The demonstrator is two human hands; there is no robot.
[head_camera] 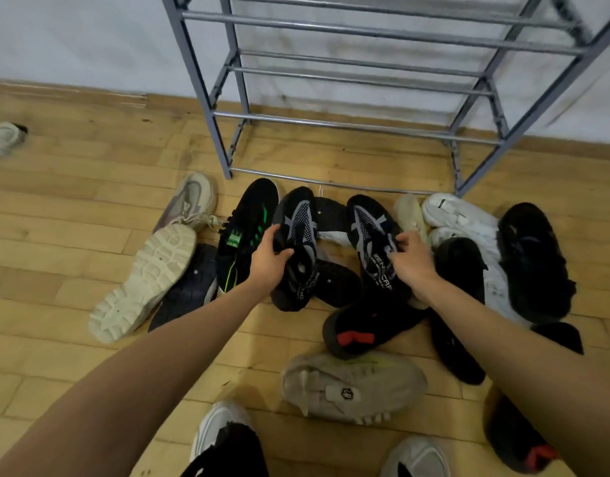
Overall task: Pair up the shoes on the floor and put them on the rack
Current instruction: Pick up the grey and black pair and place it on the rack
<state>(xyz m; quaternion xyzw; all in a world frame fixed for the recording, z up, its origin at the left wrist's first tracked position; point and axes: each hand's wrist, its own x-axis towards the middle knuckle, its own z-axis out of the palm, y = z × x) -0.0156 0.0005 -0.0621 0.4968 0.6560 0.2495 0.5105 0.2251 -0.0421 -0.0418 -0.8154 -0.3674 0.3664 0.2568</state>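
Shoes, a matching black-and-grey pair: my left hand [270, 258] is clamped on the collar of the left shoe [295, 249], my right hand [412, 261] on the tongue of the right shoe [374, 242], both amid the pile on the floor [72, 208]. The rack [358, 125] stands bare just beyond. Lifting might drag neighbouring shoes, or a toe could catch a rail.

Wood floor [72, 208] meets a seemingly scuffed wall [72, 36].
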